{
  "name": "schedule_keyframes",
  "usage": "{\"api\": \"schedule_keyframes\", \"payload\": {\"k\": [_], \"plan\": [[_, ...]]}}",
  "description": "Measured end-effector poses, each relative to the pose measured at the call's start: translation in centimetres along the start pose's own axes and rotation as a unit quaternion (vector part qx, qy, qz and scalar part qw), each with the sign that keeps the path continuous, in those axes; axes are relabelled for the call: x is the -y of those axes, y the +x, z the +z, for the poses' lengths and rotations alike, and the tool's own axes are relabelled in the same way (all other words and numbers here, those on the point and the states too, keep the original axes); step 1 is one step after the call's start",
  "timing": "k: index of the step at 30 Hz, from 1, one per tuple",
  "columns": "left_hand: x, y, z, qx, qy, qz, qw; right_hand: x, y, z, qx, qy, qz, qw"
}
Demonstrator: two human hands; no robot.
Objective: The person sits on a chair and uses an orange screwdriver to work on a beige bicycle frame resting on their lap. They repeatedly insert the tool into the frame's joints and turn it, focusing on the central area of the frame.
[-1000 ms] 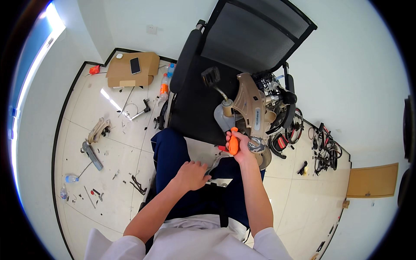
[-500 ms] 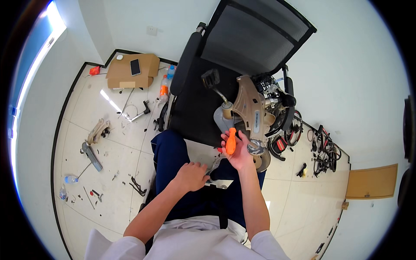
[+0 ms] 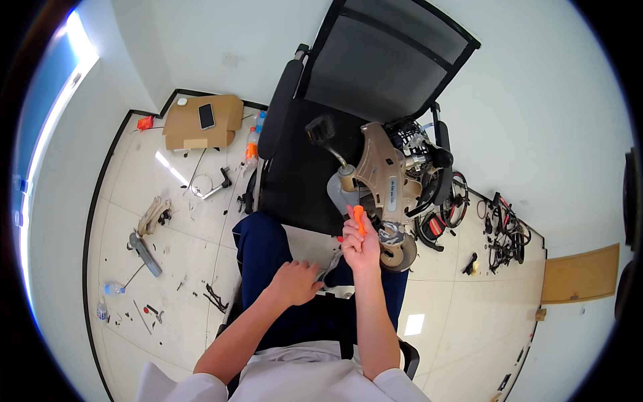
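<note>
My right hand (image 3: 362, 246) is closed round the orange handle of a screwdriver (image 3: 360, 220). The handle stands up out of my fingers, and I cannot make out its blade. Just beyond it, a beige frame part (image 3: 380, 167) of what looks like a small bicycle leans on the seat of a black office chair (image 3: 295, 174). A crank with a black pedal (image 3: 321, 130) sticks up from the part's left side. A grey tube (image 3: 340, 191) lies close to my right hand. My left hand (image 3: 295, 281) rests holding nothing over my thigh, its fingers stretched out.
On the tiled floor at left lie a cardboard box (image 3: 181, 137) with a phone (image 3: 206, 116) on it, bottles (image 3: 252, 147), a grey and beige part (image 3: 144, 254) and small scattered pieces. Black bicycle parts (image 3: 506, 231) are heaped along the right wall.
My right hand has turned from palm-up to a closed grip round the screwdriver, whose handle now points away more upright. My left hand stays over the thigh. The whole view has shifted slightly.
</note>
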State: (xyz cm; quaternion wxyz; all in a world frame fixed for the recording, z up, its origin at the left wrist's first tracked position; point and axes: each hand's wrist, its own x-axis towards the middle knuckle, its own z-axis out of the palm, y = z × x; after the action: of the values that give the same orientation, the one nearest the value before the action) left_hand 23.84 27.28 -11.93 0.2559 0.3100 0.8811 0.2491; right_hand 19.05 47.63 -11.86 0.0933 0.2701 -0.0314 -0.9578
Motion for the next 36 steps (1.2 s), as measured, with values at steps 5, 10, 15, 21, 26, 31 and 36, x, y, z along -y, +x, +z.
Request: {"api": "schedule_keyframes", "payload": {"k": [5, 10, 15, 21, 26, 31, 36], "plan": [[0.0, 0.0, 0.1, 0.016, 0.006, 0.002, 1.0, -0.8, 0.2, -1.2, 0.076, 0.097, 0.041, 0.991], [-0.1, 0.4, -0.8, 0.012, -0.028, 0.002, 1.0, -1.0, -2.4, 1.0, -0.07, -0.222, -0.071, 0.97], [-0.1, 0.7, -0.8, 0.0, -0.037, 0.019, 0.999, 0.3, -9.2, 3.9, -0.161, -0.462, -0.255, 0.834], [-0.2, 0.3, -0.8, 0.017, -0.032, 0.014, 0.999, 4.9, -10.4, 5.2, -0.192, -0.831, -0.441, 0.279], [0.4, 0.5, -0.7, 0.023, -0.046, 0.008, 0.999, 5.3, -10.5, 5.9, -0.208, -0.848, -0.423, 0.24], [0.1, 0.4, -0.9, 0.025, -0.047, 0.003, 0.999, 5.8, -10.3, 5.1, -0.216, -0.849, -0.421, 0.235], [-0.1, 0.4, -1.0, 0.026, -0.04, 0.008, 0.999, 6.2, -9.2, 5.5, -0.236, -0.86, -0.405, 0.204]]}}
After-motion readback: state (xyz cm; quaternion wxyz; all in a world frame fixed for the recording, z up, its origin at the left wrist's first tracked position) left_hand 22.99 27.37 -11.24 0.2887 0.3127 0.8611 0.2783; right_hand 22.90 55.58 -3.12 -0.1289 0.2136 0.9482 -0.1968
